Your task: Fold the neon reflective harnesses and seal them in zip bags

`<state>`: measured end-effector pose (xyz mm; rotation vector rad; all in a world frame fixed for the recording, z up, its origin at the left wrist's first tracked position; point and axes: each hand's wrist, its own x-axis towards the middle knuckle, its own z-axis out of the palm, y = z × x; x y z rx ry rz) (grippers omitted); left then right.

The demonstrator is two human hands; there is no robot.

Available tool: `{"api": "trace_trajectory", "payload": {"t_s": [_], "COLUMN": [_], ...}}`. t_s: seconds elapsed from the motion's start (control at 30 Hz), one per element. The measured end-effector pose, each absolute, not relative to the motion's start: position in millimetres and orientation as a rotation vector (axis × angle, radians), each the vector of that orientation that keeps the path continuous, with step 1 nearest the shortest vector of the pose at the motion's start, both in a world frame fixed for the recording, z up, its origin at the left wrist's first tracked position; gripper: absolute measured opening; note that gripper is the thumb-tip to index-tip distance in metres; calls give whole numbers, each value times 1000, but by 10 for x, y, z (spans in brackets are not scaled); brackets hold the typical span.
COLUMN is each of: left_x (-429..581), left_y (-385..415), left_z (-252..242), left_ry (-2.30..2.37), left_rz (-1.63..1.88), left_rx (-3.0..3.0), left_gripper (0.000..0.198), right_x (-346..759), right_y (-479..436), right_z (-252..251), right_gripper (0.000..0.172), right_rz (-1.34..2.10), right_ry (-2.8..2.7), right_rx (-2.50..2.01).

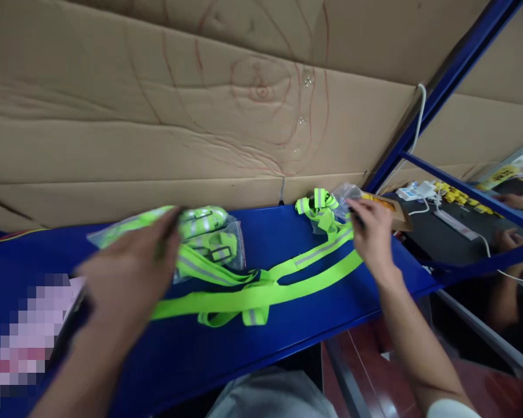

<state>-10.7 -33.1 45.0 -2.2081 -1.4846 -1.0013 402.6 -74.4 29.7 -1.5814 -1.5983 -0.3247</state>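
Evidently, from the head view, the spread of the two hands accounts for how the long neon yellow-green fabric strap (pixel 305 287) lies: across the blue tabletop (pixel 192 360), running between them, fairly flat, probably because it's drawn out sideways. Right hand (pixel 372 232) is narrow, fingers closed on a small black piece (pixel 357 219) near the strap's right end, likely a pinch for control. Left hand (pixel 131 278) is curled but motion-blurred; can't tell what it grips, and the strap passes out of sight behind that forearm. Clear plastic bag of folded neon straps (pixel 222 247) sits behind the strap, bundled neon straps with grey stripes (pixel 325 203) near the right hand, both presumably set back for working room.
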Motion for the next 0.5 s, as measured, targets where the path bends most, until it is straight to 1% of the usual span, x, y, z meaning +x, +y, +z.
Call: {"api": "trace_trajectory", "payload": {"t_s": [0.07, 0.1, 0.23, 0.4, 0.5], "left_x": [152, 287, 592, 497, 490], "left_y": [-232, -181, -77, -124, -142], "left_z": [334, 266, 26, -87, -97], "left_ry": [-1337, -1230, -1075, -1084, -1119], "left_rz": [-773, -655, -709, -708, -683], "left_rx": [-2214, -2258, -2286, -2279, -2295], "left_gripper": [41, 42, 43, 45, 47], "right_x": [3584, 3377, 2836, 2768, 2776], "right_y": [-544, -454, -231, -243, -278], "right_z": [289, 267, 98, -84, -121], "right_gripper": [66, 70, 72, 82, 79], "right_rz": [-398, -380, -304, -170, -146], "right_ry": [-1899, -2017, -2242, -2165, -2118], "right_rx": [-1514, -1459, -1383, -1324, -1351]}}
